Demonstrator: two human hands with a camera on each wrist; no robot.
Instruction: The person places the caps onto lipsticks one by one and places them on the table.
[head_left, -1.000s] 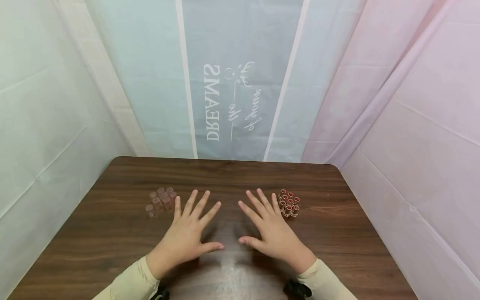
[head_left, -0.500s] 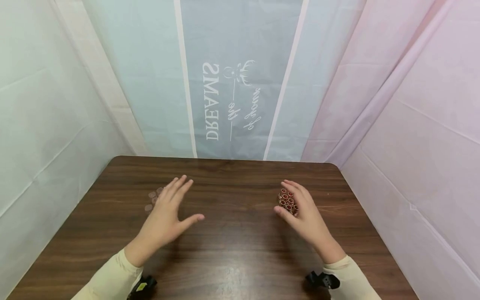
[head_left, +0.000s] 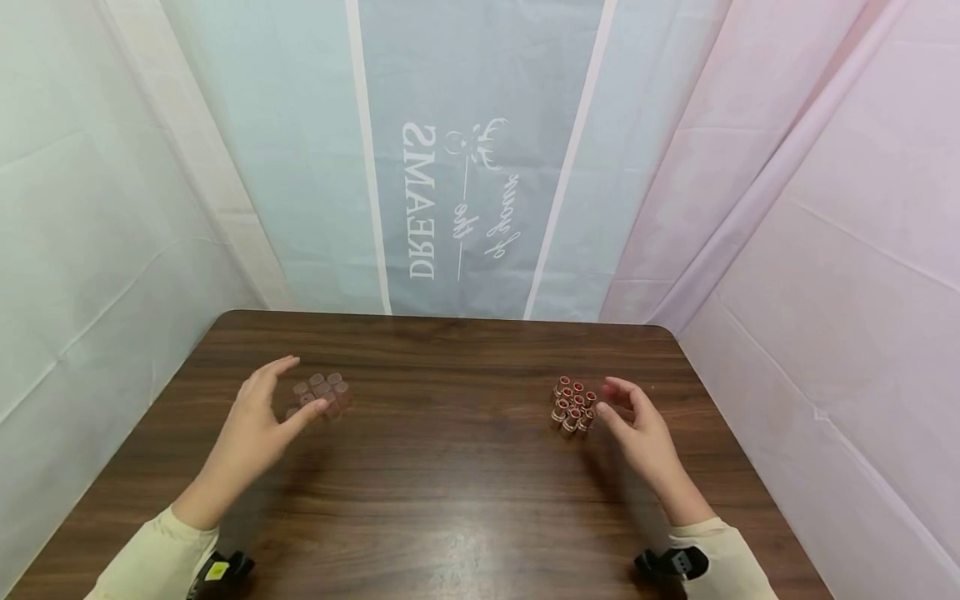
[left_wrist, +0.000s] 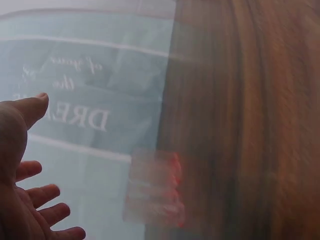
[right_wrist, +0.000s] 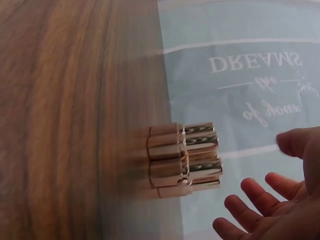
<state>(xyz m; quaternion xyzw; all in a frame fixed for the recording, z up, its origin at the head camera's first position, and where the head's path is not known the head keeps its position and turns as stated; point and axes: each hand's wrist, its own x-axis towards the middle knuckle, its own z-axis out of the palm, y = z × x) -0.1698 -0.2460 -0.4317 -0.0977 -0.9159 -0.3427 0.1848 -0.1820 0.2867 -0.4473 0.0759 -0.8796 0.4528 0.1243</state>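
Note:
On the left part of the table a cluster of clear caps (head_left: 327,392) stands upright; blurred in the left wrist view, these caps (left_wrist: 154,190) show red at their table end. My left hand (head_left: 247,433) hovers to their left, thumb and fingers apart, the thumb overlapping the nearest caps in the head view. Several gold lipstick tubes (head_left: 573,408) with red inside their tops stand grouped at the right. Beside them on the right is my right hand (head_left: 645,433), fingers loosely bent and holding nothing. The right wrist view shows these gold tubes (right_wrist: 182,160) apart from the fingertips.
The dark wooden table (head_left: 450,450) has rounded far corners. Behind it hangs a blue-grey cloth (head_left: 480,67) with mirrored lettering. Pale cloth walls (head_left: 82,217) close in both sides. A black device (head_left: 675,564) sits on each wrist.
Both hands have moved outward from the middle of the table, turning from palms down to thumbs inward. The left hand passed over the clear caps, the right over the gold tubes. Nothing was picked up.

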